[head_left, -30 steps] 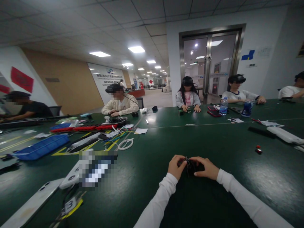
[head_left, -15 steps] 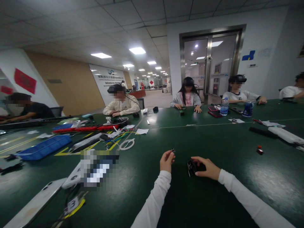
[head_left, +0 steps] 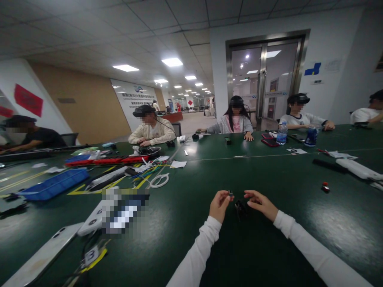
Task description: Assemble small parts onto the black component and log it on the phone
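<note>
My left hand (head_left: pixel 220 205) pinches a small grey-and-black block (head_left: pixel 230 193) between thumb and fingertips. Its kind is too small to make out. Just right of it, a black device (head_left: pixel 240 208) with thin shiny parts rests on the green table (head_left: pixel 257 255). My right hand (head_left: pixel 261 204) hovers above and beside that device, thumb and fingers apart, holding nothing. Farther right lies a small red-and-black piece (head_left: pixel 325 187).
On the left are a blue tray (head_left: pixel 56 185), a coil of white cable (head_left: pixel 159 180), white robot-like parts (head_left: pixel 44 255) and loose wires. A water bottle (head_left: pixel 281 133) and a dark blue bottle (head_left: pixel 311 136) stand at the far side. Several people sit around the table.
My left hand has moved right with the small block, closer to the black device. My right hand has let go of the device and lifted off. A person opposite has reached an arm sideways.
</note>
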The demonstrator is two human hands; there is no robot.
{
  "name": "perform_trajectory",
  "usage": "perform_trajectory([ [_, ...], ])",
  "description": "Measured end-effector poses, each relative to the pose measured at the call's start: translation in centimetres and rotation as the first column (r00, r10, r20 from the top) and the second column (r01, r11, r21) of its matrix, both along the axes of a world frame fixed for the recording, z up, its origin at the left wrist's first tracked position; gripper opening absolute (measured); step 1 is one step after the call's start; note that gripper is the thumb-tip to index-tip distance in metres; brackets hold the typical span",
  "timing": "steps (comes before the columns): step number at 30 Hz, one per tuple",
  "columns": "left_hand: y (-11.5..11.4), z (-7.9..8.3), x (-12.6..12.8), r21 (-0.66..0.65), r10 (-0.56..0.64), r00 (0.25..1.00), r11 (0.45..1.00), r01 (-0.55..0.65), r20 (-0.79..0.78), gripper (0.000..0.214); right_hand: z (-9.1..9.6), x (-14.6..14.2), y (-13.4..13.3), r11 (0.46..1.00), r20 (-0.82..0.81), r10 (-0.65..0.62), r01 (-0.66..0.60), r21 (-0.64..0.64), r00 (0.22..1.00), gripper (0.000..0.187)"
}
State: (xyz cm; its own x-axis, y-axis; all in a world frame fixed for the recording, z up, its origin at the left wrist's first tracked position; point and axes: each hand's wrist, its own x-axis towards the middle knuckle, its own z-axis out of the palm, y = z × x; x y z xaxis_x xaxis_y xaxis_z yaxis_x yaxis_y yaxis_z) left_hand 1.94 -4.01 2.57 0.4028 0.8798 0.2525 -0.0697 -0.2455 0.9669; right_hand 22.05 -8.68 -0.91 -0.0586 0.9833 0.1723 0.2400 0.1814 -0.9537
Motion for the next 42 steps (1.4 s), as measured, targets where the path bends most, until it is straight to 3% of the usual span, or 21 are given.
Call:
perform_trajectory([
  [6, -2.0, 0.5, 0.3, 0.153, -0.234, 0.926, 0.946, 0.287, -0.296, 0.018, -0.1, -0.1, 0.0, 1.0, -0.021, 0.004, -0.004, 0.019, 1.0, 0.048],
  [11, -1.7, -0.1, 0.2, 0.181, -0.207, 0.905, 0.94, 0.289, -0.372, 0.014, -0.3, -0.1, 0.2, 1.0, -0.031, -0.009, 0.009, 0.014, 0.999, 0.048],
  [16, 0.9, -0.6, -1.4, 0.234, 0.016, 0.909, 0.968, 0.09, -0.416, 0.012, 0.1, 0.0, -0.1, 1.0, -0.049, -0.014, 0.013, -0.012, 0.999, 0.047],
  [20, 4.6, -0.9, -5.4, 0.289, 0.311, 0.863, 0.936, -0.204, -0.399, 0.012, 0.2, 0.9, -0.2, 0.998, -0.097, -0.058, 0.055, -0.033, 0.994, 0.046],
  [23, 7.4, -1.1, -10.2, 0.348, 0.536, 0.714, 0.842, -0.413, -0.451, 0.014, -0.1, 1.8, -0.1, 0.994, -0.122, -0.105, 0.101, -0.037, 0.987, 0.046],
  [26, 9.2, -1.0, -15.6, 0.428, 0.694, 0.461, 0.712, -0.557, -0.553, 0.016, -0.4, 2.5, -0.1, 0.989, -0.145, -0.15, 0.146, -0.035, 0.978, 0.046],
  [29, 9.8, -0.7, -20.2, 0.47, 0.759, 0.3, 0.61, -0.638, -0.578, 0.018, -0.5, 2.8, 0.0, 0.988, -0.16, -0.157, 0.153, -0.036, 0.975, 0.045],
  [33, 9.6, -0.3, -24.1, 0.494, 0.791, 0.177, 0.522, -0.695, -0.586, 0.019, -0.7, 2.8, 0.0, 0.989, -0.15, -0.146, 0.141, -0.049, 0.978, 0.046],
  [39, 9.9, -0.7, -26.1, 0.477, 0.793, 0.169, 0.505, -0.719, -0.585, 0.025, -1.1, 2.8, 0.2, 0.988, -0.174, -0.153, 0.147, -0.047, 0.973, 0.045],
  [42, 10.3, -1.2, -26.5, 0.495, 0.822, 0.156, 0.47, -0.731, -0.548, 0.029, -1.2, 2.7, 0.2, 0.986, -0.192, -0.165, 0.159, -0.047, 0.967, 0.046],
])
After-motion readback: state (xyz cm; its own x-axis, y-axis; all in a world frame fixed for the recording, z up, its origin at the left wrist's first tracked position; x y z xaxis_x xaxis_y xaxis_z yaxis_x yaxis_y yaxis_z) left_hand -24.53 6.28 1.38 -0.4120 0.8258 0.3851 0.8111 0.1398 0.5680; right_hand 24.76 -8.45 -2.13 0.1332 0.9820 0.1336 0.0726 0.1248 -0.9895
